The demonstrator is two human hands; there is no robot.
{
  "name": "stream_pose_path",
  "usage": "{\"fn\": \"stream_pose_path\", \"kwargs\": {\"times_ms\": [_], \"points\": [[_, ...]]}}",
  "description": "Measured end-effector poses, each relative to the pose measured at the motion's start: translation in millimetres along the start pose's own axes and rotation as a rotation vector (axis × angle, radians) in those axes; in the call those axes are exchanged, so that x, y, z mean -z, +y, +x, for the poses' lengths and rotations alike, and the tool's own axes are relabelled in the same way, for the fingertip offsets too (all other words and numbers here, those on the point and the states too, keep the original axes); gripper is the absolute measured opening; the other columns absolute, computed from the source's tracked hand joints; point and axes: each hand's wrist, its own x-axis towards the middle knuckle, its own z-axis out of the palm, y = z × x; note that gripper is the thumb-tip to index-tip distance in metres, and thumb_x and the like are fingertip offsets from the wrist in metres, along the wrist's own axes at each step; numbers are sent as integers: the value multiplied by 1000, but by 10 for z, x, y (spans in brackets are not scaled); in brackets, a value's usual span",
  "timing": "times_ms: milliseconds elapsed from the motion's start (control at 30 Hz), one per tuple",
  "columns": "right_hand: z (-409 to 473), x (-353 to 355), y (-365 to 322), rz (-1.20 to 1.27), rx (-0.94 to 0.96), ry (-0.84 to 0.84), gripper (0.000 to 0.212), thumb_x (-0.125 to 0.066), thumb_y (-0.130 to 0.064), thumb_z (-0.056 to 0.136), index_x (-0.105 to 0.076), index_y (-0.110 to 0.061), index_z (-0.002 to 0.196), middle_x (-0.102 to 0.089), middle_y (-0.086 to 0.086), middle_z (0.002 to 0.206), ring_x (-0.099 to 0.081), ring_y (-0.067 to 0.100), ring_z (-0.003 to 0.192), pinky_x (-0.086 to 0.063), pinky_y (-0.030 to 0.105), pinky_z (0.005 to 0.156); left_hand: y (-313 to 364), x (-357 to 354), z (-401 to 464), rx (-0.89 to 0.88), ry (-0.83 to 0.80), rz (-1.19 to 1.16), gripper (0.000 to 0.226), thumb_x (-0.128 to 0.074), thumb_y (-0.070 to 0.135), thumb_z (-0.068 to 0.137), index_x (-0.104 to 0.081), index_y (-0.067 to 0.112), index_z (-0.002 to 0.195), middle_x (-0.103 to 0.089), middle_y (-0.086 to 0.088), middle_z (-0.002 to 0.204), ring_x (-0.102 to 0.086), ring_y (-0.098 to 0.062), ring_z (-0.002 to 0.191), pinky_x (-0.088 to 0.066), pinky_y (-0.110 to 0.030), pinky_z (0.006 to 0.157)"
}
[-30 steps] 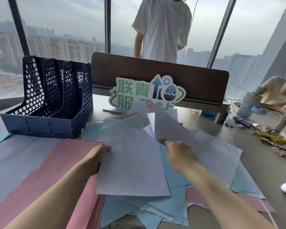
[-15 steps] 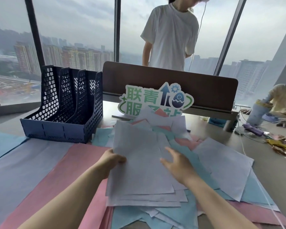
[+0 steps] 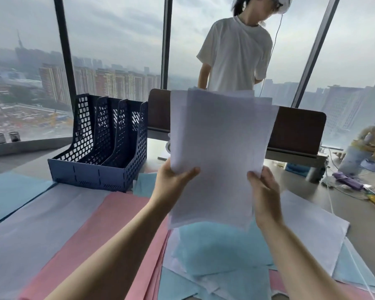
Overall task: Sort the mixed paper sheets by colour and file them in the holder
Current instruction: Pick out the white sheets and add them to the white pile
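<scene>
Lifted off the table since 0.5 s ago, a lavender sheet stack (image 3: 221, 152) is held upright, pinched by the left hand (image 3: 171, 182) and right hand (image 3: 265, 195). Right of the empty 3-slot holder (image 3: 104, 146), it hides the sign. Blue sheets (image 3: 221, 247) lie beneath.

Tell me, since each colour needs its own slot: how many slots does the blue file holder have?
3 slots in the file holder, side by side: left slot, middle slot, right slot. All look empty; their floors are partly hidden by the dividers.
</scene>
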Motion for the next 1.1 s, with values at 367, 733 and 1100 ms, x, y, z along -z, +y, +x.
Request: {"fn": "stream_pose_path", "kwargs": {"times_ms": [367, 733, 1100], "points": [[-248, -159, 520, -233, -98, -38, 17, -49, -16, 100, -55, -14, 116, -60, 3, 112, -56, 30, 109, -37, 30, 87, -705, -42, -312, 208, 83, 39, 15, -71, 21, 76, -70, 23, 91, -73, 6, 84, -66, -14, 77, -55, -34, 74], [-560, -1084, -145, -243, -4, -340, 22, -44, -13, 95, -55, -7, 77, -58, 4, 71, -50, 25, 68, -40, 29, 64, 149, 1501, -45, 137, 122, 149, 14, -68, 12, 79, -65, 16, 92, -67, 3, 77, -62, -9, 67, -54, -28, 64], [-1754, -2796, 212, -296, -442, -969, 17, -45, -3, 92, -55, -4, 79, -54, 14, 59, -62, 27, 45, -44, 27, 38, 281, 3804, -430, 567, 247, 1020, 18, -68, 27, 64, -54, 18, 57, -52, 1, 61, -51, -21, 70, -32, -22, 52]]}}
